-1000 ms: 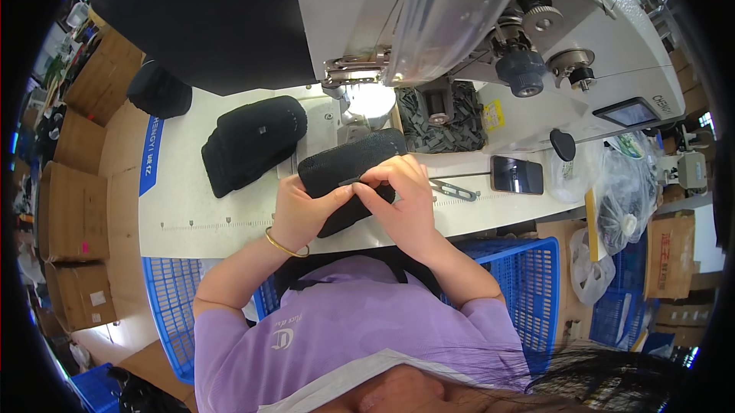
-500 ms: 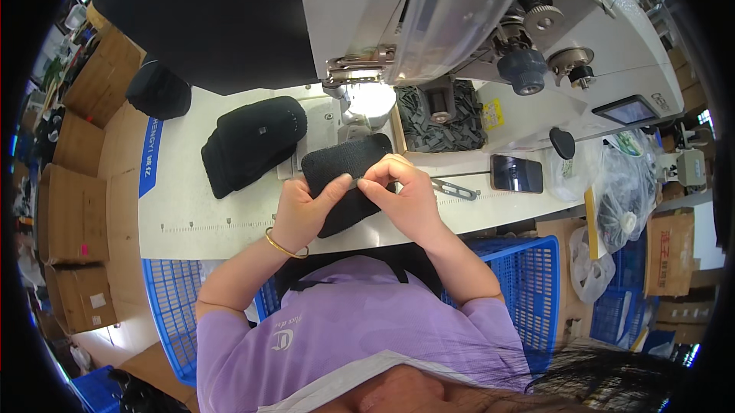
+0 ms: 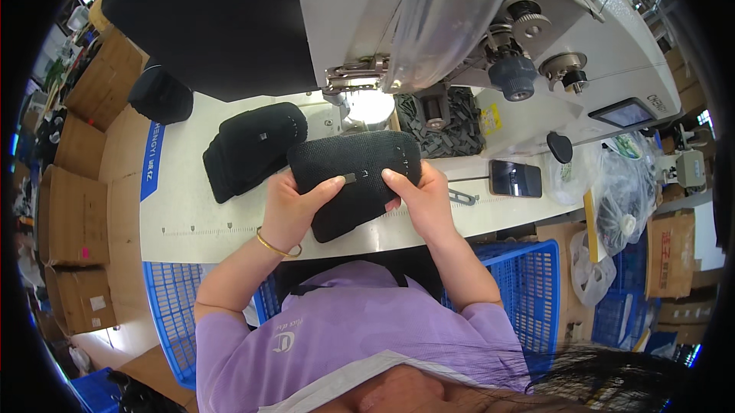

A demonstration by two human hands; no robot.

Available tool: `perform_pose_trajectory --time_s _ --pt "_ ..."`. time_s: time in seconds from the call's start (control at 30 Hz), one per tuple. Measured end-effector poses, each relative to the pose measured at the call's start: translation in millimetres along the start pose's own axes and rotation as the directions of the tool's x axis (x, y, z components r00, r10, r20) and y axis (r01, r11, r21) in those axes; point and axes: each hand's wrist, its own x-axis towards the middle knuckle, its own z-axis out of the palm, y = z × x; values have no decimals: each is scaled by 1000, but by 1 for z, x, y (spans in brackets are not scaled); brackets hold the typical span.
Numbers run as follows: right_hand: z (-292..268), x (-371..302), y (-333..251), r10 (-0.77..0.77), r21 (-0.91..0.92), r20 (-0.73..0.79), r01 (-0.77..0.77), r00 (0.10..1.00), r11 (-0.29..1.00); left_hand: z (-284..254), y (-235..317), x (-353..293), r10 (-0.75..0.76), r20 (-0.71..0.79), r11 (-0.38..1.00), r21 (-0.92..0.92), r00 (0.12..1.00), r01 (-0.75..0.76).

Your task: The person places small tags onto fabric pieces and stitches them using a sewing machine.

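Note:
A black knitted fabric piece (image 3: 348, 156) is stretched between my two hands above the front of the sewing table. On its left edge my left hand (image 3: 292, 205) is closed, the thumb on top beside a small grey tab (image 3: 350, 179) lying against the knit. My right hand (image 3: 426, 202) grips the right edge, thumb on top and fingers underneath. A tiny pale mark shows on the fabric between the thumbs, and a row of light stitches runs near its right end. Left of it, a stack of similar black pieces (image 3: 256, 145) lies on the table.
The sewing machine (image 3: 628, 61) stands over the work, its lamp lit. Behind my hands is a box of grey tabs (image 3: 452, 126). Thread snips (image 3: 462, 197) and a phone (image 3: 515, 179) lie to the right. Blue baskets (image 3: 528, 283) flank my lap; a black roll (image 3: 161, 95) sits far left.
My hands have moved apart from their pinch at the middle to the piece's two sides. The fabric is now spread wider and flatter, showing the grey tab and the stitches.

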Motion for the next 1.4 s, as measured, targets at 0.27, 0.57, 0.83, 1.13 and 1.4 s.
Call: perform_pose_trajectory --time_s 0.27,0.57,0.83,1.13,1.4 --pt "6 -1 -5 -66 2 -26 67 997 998 -4 1 8 -19 8 1000 25 1000 19" --pt "19 22 -26 -212 7 -43 212 976 977 -1 20 42 7 -13 1000 -5 1000 -7" --pt "21 57 -33 -181 46 -133 188 974 981 -3 26 81 -7 -28 997 -75 1000 5" --pt "20 58 -31 -205 25 -131 210 970 977 5 36 80 47 -26 996 -81 999 -49" --pt "20 57 -35 -171 24 -135 176 976 984 3 38 83 -37 -45 994 -106 998 32"
